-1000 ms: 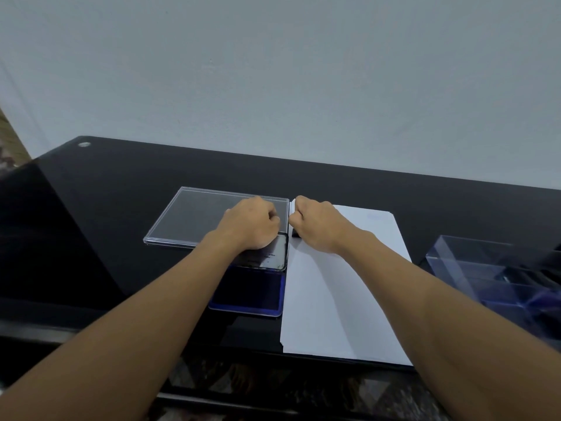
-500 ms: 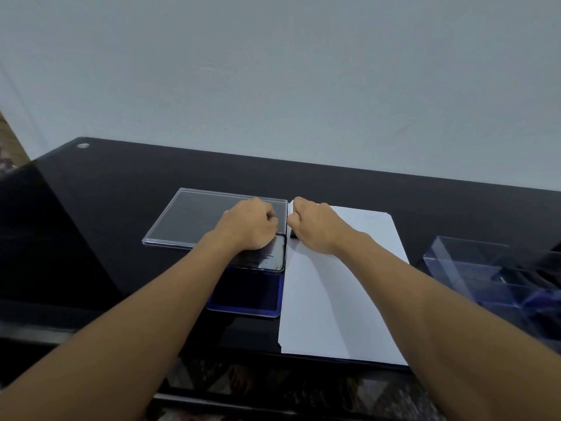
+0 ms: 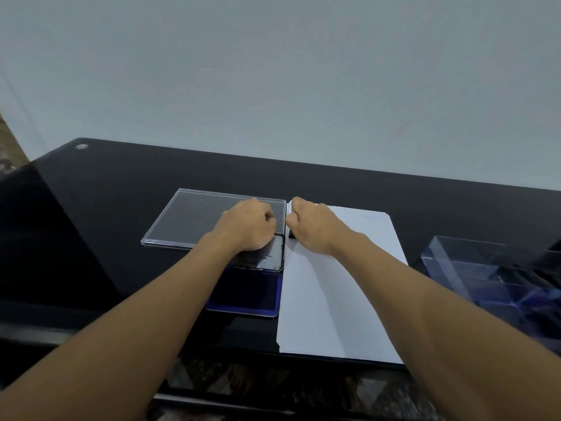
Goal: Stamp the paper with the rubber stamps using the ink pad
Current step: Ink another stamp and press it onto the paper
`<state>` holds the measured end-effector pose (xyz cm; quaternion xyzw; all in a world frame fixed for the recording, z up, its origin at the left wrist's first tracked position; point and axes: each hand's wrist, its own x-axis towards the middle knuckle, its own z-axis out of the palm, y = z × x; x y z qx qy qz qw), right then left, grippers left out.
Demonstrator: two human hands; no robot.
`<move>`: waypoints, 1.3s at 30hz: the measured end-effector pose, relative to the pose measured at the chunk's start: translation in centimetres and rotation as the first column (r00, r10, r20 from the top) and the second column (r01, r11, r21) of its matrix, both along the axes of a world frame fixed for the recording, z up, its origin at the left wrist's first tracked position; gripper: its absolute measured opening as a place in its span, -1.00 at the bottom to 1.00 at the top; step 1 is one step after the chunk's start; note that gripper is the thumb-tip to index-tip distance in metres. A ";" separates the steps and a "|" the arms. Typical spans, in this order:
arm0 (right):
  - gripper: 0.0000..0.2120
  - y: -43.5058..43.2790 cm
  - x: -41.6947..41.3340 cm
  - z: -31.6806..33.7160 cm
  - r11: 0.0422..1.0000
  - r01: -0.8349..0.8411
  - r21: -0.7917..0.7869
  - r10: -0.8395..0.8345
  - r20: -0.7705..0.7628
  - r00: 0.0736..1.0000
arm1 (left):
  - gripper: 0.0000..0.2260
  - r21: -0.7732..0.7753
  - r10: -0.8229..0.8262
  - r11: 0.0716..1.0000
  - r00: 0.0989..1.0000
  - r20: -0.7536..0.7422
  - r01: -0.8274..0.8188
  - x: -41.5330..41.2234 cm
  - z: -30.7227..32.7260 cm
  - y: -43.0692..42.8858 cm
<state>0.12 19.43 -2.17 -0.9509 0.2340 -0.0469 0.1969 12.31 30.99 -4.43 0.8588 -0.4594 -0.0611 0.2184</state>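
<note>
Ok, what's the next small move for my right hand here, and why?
Probably lift the right hand straight up: it grips a dark stamp that seems pressed onto the far left corner of the paper, so a clean lift should leave the print unsmudged.

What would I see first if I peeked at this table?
Two fists nearly meeting mid-table: the left hand over the open blue ink pad, the right hand gripping a small black rubber stamp at the far corner of the white paper sheet. A clear plastic box sits far right.
</note>
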 end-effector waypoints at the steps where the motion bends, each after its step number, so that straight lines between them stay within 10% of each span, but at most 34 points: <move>1: -0.76 0.1 0.0 0.0 1.000 0.001 0.002 -0.001 -0.002 1.000 | -0.82 0.001 0.001 1.000 1.000 0.000 -0.001 0.0 0.0 0.0; 39: -0.85 -0.2 0.2 -0.5 1.000 -0.007 -0.008 0.007 0.021 1.000 | -0.75 -0.029 0.032 0.999 0.999 -0.035 -0.033 -0.2 0.9 0.2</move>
